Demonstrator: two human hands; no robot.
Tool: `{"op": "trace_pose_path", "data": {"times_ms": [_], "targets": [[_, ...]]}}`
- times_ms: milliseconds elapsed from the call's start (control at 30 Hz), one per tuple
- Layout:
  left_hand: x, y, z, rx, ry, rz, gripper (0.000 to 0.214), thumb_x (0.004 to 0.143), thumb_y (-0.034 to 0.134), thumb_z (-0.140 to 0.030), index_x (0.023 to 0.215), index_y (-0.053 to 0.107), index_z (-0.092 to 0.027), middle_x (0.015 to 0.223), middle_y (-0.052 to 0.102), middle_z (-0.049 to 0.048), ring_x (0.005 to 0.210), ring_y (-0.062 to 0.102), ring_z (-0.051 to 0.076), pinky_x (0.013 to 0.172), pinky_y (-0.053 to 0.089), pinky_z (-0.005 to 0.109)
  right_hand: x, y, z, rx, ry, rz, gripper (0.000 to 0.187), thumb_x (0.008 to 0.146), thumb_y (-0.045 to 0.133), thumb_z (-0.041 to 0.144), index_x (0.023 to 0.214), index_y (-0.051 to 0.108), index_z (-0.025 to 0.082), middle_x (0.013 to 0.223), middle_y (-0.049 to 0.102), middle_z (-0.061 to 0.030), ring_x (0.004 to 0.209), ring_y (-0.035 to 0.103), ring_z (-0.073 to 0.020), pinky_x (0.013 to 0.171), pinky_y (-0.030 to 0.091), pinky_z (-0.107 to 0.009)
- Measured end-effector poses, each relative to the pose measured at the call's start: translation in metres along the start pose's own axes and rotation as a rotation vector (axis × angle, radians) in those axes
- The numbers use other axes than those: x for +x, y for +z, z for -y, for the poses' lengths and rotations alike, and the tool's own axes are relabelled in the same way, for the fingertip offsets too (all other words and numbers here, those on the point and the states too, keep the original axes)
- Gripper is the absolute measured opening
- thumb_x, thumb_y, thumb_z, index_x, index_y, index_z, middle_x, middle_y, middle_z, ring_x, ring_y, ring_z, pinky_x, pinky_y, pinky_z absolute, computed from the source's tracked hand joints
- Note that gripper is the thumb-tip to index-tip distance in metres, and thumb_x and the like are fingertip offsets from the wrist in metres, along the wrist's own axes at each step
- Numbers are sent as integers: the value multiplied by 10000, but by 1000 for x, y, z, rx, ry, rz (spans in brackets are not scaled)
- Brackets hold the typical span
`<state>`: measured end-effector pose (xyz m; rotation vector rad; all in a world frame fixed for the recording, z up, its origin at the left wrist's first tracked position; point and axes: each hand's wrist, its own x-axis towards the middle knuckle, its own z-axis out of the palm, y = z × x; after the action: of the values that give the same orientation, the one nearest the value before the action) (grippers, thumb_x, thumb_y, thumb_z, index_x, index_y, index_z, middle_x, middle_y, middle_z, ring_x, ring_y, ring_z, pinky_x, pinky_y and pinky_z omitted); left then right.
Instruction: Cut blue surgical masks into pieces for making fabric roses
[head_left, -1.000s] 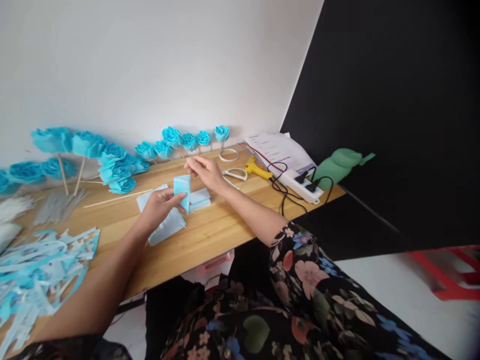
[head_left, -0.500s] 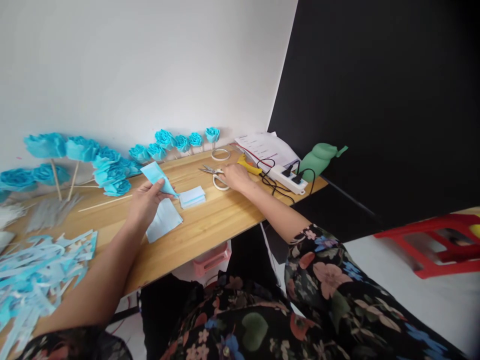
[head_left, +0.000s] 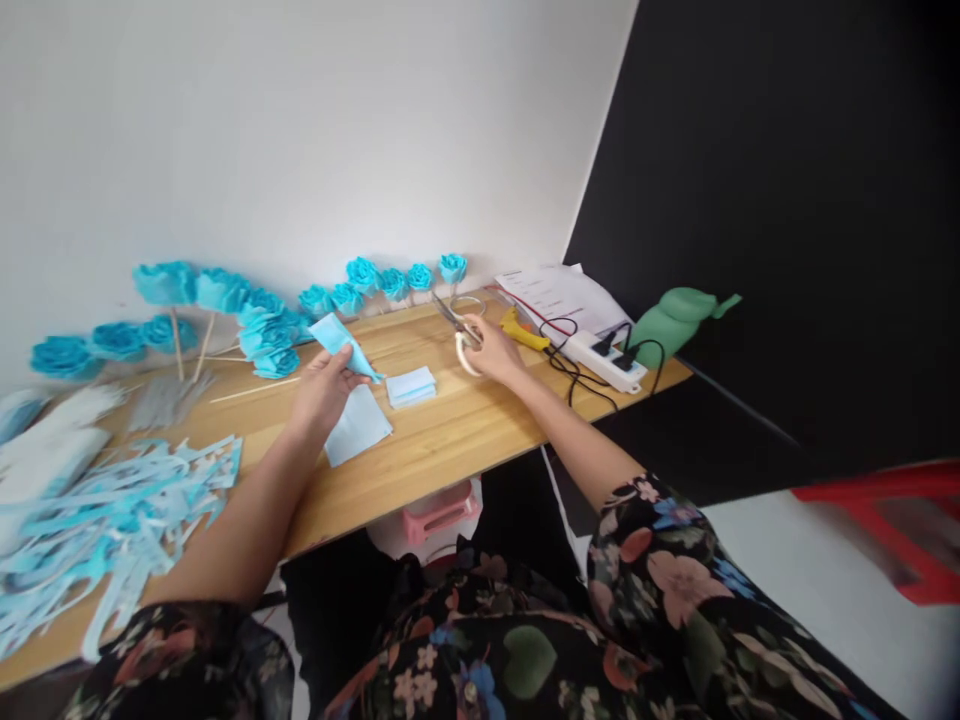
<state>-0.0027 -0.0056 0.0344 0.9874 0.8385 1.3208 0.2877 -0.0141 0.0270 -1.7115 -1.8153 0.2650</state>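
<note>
My left hand [head_left: 324,390] is closed on a folded light blue sheet [head_left: 337,338], which looks like thin fabric or paper. Under that hand, a wider pale blue sheet [head_left: 358,428] lies flat on the wooden table [head_left: 450,430]. Just right of it rests a small stack of pale blue pieces [head_left: 412,387]. My right hand [head_left: 491,348] grips white-handled scissors [head_left: 466,352] above the tabletop, blades pointing up and to the left. Behind the scissors, a roll of tape [head_left: 469,306] lies near the wall.
Blue artificial flowers [head_left: 268,335] on sticks line the wall. Cut blue-and-white strips [head_left: 127,530] heap at the left, beside thin grey sticks [head_left: 166,400]. To the right are a yellow glue gun [head_left: 523,330], a white power strip [head_left: 606,362] with black cables, papers [head_left: 564,297] and a green bottle [head_left: 667,322].
My right hand has lifted the scissors off the table and tilted the blades upward. My left hand still holds the folded sheet. The view has shifted slightly left.
</note>
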Motion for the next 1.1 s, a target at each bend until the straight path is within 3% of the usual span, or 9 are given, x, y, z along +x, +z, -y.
{"op": "trace_pose_path", "data": {"times_ms": [100,200,333,500,633,767,900,1100], "targets": [[2,-2,-1,-41,7,-19,335,728,863,-364,828,643,-132,677,739,26,581,700,130,525,557,195,2,-5,12,505,100,41,561,823,747,332,1347,594,201,1029,716,-45,901,655,-187,886,536,-357],[5,-2,-3,-73,17,-40,368,714,875,-390,810,622,-142,652,724,16,539,669,118,464,494,180,-3,-10,35,985,94,239,521,803,779,435,1246,636,201,968,697,-29,774,634,-140,747,563,-298],[8,-3,-4,-89,45,-88,375,723,864,-411,762,582,-167,579,646,-34,457,571,86,381,344,175,-20,-10,65,1304,116,537,485,864,726,511,1215,630,191,914,719,-55,732,671,-155,683,583,-304],[11,-5,-5,-137,115,-204,348,751,847,-377,740,561,-180,588,580,-76,496,511,57,505,416,176,-37,3,81,1366,215,805,472,923,634,572,1164,639,165,854,745,-77,758,721,-190,699,602,-332],[13,-10,-9,-164,161,-224,395,747,845,-423,690,529,-194,537,482,-88,462,428,59,467,372,190,-34,16,88,1376,245,935,471,932,617,580,1159,623,168,889,764,-90,783,744,-204,757,613,-371],[13,-13,-18,-191,215,-266,415,759,841,-439,690,502,-209,501,395,-100,409,363,62,404,319,198,-13,22,101,1359,165,1004,480,906,650,585,1147,616,171,894,766,-83,740,733,-188,752,612,-360],[11,-13,-24,-186,248,-294,399,786,821,-421,692,498,-207,486,379,-99,388,333,57,367,271,191,4,25,113,1349,134,1020,457,891,664,585,1093,633,176,796,727,-39,644,679,-163,630,587,-312],[8,-12,-25,-181,257,-289,438,808,807,-415,672,445,-208,490,367,-99,370,295,46,353,236,189,-6,41,104,1426,162,1092,487,898,617,615,1077,637,163,664,642,-3,535,592,-145,512,518,-287]]}}
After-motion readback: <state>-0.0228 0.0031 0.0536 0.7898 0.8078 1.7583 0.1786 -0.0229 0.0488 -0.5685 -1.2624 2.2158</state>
